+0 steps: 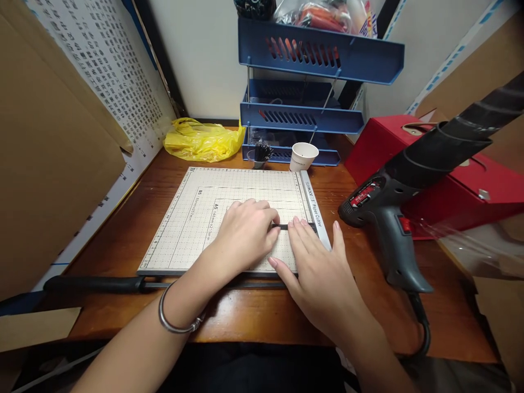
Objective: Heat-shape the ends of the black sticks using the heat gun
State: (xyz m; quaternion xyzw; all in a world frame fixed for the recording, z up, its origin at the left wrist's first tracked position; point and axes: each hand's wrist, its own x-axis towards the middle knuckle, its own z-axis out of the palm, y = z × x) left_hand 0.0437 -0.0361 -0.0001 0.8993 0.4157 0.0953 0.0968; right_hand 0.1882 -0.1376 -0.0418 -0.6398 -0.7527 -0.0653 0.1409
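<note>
left hand (245, 232): fingers curled together, tips clamped on the black strip (282, 226)
right hand (323, 273): flat, fingers straight and side by side, tips on the strip
strip: mid-frame, lying on the paper cutter (184, 229) near its right edge
heat gun (393, 218): right of frame, just beside the cutter

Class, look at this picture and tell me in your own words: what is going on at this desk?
A person works with both bare hands on a gridded paper cutter lying on a wooden desk. The left hand grips one end of a thin black strip, while the right hand lies flat, fingertips on the other end. A heat gun rests untouched to the right.
</note>
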